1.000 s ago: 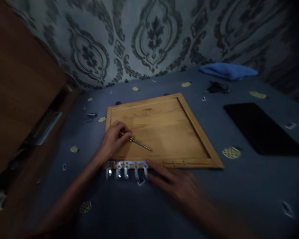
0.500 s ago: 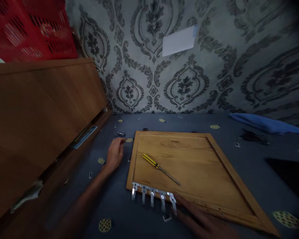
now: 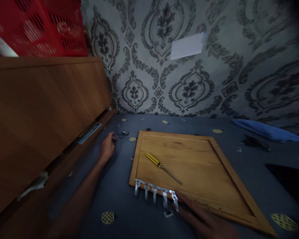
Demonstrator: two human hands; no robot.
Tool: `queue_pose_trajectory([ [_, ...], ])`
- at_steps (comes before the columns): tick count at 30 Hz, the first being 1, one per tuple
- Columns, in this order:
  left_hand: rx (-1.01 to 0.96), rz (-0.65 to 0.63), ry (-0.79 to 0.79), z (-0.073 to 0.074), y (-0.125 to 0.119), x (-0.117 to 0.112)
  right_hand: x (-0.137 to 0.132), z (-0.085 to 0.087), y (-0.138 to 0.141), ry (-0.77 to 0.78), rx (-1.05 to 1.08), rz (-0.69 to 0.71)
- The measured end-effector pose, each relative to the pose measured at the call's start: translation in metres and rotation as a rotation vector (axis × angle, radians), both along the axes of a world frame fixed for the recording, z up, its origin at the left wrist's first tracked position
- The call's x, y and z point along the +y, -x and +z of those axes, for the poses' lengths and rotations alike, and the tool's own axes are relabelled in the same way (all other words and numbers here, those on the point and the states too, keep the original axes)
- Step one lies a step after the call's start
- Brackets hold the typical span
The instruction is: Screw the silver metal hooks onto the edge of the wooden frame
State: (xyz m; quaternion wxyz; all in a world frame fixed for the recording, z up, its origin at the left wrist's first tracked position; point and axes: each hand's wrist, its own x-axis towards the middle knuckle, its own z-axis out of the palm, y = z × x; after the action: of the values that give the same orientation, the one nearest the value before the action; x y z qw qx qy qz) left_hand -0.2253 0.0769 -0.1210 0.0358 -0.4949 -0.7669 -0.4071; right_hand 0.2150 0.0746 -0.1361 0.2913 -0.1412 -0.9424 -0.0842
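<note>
My left hand is over the dark blue patterned cloth, left of a framed wooden panel. Its thumb and forefinger are slightly apart with nothing visible between them, close to a few small metal pieces. Along the panel's near edge sits a silvery metal hook rail with several hooks pointing toward me. My right hand is at the rail's right end, one finger above the panel edge and another lower down, seemingly gripping it there. A yellow and black screwdriver lies on the panel, its shaft pointing to the lower right.
A brown wooden cabinet stands along the left, with a red plastic basket on top. Patterned wallpaper rises behind, bearing a white paper. At right lie a blue cloth, a small black item and a dark flat thing.
My left hand has moved left, away from the panel, and its thumb and forefinger now show apart. My right hand stays at the rail's end. The view has shifted slightly.
</note>
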Motion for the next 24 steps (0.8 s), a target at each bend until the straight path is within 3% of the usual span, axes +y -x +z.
queue_pose_trajectory([
  [8,-0.017,-0.042,0.093,0.008,0.013,-0.002,-0.002,0.004,0.002,-0.009,-0.010,0.000],
  [12,0.019,-0.133,0.206,0.020,0.019,-0.010,-0.002,0.005,0.000,0.031,0.005,0.004],
  [18,0.120,-0.288,0.360,0.039,0.023,-0.028,-0.004,0.012,0.002,-0.029,-0.043,-0.002],
  [24,0.186,-0.348,0.459,0.037,0.022,-0.030,-0.005,0.014,0.005,-0.036,-0.040,-0.010],
])
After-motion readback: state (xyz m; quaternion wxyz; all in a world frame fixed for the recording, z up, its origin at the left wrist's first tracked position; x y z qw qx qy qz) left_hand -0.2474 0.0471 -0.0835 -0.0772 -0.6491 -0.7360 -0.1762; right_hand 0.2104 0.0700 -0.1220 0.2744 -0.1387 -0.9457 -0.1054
